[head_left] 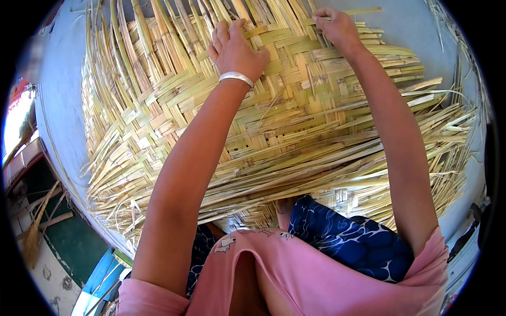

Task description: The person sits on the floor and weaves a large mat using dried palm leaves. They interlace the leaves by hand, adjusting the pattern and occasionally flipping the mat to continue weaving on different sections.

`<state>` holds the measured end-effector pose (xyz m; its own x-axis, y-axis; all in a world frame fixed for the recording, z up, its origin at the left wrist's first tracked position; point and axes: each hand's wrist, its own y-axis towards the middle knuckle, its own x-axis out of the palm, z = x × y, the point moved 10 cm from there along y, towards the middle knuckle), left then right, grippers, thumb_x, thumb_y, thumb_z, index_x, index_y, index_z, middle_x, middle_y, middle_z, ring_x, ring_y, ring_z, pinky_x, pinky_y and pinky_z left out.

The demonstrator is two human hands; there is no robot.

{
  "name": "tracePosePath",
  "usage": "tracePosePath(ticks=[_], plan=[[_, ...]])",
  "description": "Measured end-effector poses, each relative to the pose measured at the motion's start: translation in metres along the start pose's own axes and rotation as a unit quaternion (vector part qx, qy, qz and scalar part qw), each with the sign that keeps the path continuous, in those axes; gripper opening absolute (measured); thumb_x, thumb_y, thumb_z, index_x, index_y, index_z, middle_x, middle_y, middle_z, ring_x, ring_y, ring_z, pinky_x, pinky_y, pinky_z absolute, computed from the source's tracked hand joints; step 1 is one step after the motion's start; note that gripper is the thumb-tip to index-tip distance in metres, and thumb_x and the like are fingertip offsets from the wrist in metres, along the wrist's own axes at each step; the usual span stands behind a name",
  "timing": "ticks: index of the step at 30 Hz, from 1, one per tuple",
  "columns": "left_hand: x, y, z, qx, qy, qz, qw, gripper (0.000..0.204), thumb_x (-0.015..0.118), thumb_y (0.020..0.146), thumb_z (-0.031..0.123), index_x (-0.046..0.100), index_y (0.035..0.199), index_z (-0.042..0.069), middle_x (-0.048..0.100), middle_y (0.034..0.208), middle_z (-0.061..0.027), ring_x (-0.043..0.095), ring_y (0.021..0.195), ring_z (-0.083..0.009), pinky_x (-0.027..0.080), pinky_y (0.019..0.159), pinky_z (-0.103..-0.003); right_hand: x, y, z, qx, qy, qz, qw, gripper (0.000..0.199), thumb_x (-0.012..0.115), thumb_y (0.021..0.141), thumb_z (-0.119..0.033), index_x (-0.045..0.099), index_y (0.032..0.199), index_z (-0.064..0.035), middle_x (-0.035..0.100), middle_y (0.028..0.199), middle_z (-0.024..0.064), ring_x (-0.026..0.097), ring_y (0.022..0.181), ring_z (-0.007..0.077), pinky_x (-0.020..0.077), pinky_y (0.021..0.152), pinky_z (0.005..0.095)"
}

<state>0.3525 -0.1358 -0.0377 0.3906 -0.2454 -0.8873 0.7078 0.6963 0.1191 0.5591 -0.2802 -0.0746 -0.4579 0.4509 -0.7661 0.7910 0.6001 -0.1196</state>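
Woven mat point(287, 84) spreads before the person, its far strips point(168, 37) cut off

The left hand point(238, 50), above a silver bangle point(237, 77), lies on the weave with fingers apart. The right hand point(338, 30) bends at the mat's far edge, thumb and forefinger close together; whether they grip a strip cannot be told. Both forearms cover parts of the weave, and the pink shirt point(321, 274) hides more below. The mat lies on a blue-grey surface point(59, 105); a straw broom point(32, 245) stands at left.
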Motion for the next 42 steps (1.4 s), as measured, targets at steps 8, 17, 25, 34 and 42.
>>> tracePosePath(ticks=[8, 17, 25, 34, 42], plan=[[0.001, 0.0, -0.003, 0.008, -0.002, 0.013, 1.0, 0.061, 0.07, 0.061, 0.024, 0.052, 0.118, 0.012, 0.037, 0.137, -0.0186, 0.032, 0.13, -0.0334, 0.02, 0.108, -0.043, -0.003, -0.01, -0.007, 0.054, 0.145, 0.0, 0.988, 0.021, 0.058, 0.074, -0.02, 0.067, 0.085, -0.004, 0.065, 0.067, 0.0105, 0.062, 0.06, 0.0195, 0.0485, 0.058, 0.0333], [0.0, 0.009, -0.015, 0.055, -0.104, -0.052, 0.992, 0.066, 0.074, 0.065, 0.034, 0.051, 0.122, 0.01, 0.04, 0.137, -0.0185, 0.034, 0.13, -0.033, 0.023, 0.107, -0.042, -0.002, -0.001, -0.004, -0.024, 0.031, 0.025, 0.999, 0.026, 0.057, 0.079, -0.032, 0.068, 0.093, -0.0134, 0.067, 0.087, 0.0134, 0.062, 0.086, 0.0313, 0.0478, 0.077, 0.0395], [0.011, 0.001, 0.0, -0.048, 0.03, -0.068, 0.996, 0.081, 0.071, 0.065, 0.039, 0.039, 0.135, 0.014, 0.026, 0.146, -0.0173, 0.015, 0.139, -0.0312, 0.011, 0.11, -0.046, -0.003, -0.003, -0.002, 0.006, 0.035, 0.013, 0.999, 0.026, 0.058, 0.079, -0.032, 0.068, 0.095, -0.0142, 0.067, 0.089, 0.0128, 0.062, 0.088, 0.0304, 0.0472, 0.078, 0.0387], [0.01, 0.001, 0.003, -0.078, 0.028, -0.07, 0.994, 0.077, 0.067, 0.065, 0.029, 0.038, 0.135, 0.018, 0.023, 0.147, -0.0175, 0.012, 0.139, -0.0324, 0.009, 0.11, -0.047, -0.008, -0.011, -0.01, 0.035, 0.058, 0.003, 0.998, 0.025, 0.057, 0.079, -0.029, 0.067, 0.095, -0.0126, 0.066, 0.092, 0.0136, 0.061, 0.09, 0.03, 0.047, 0.079, 0.0378], [0.008, -0.013, 0.001, 0.072, 0.065, -0.07, 0.993, 0.057, 0.055, 0.079, 0.032, 0.044, 0.134, 0.021, 0.027, 0.145, -0.0198, 0.018, 0.138, -0.035, 0.011, 0.11, -0.047, -0.012, -0.004, -0.013, -0.019, 0.042, 0.021, 0.999, 0.022, 0.057, 0.08, -0.026, 0.065, 0.096, -0.0127, 0.066, 0.089, 0.0134, 0.061, 0.088, 0.0307, 0.0469, 0.077, 0.0401]])
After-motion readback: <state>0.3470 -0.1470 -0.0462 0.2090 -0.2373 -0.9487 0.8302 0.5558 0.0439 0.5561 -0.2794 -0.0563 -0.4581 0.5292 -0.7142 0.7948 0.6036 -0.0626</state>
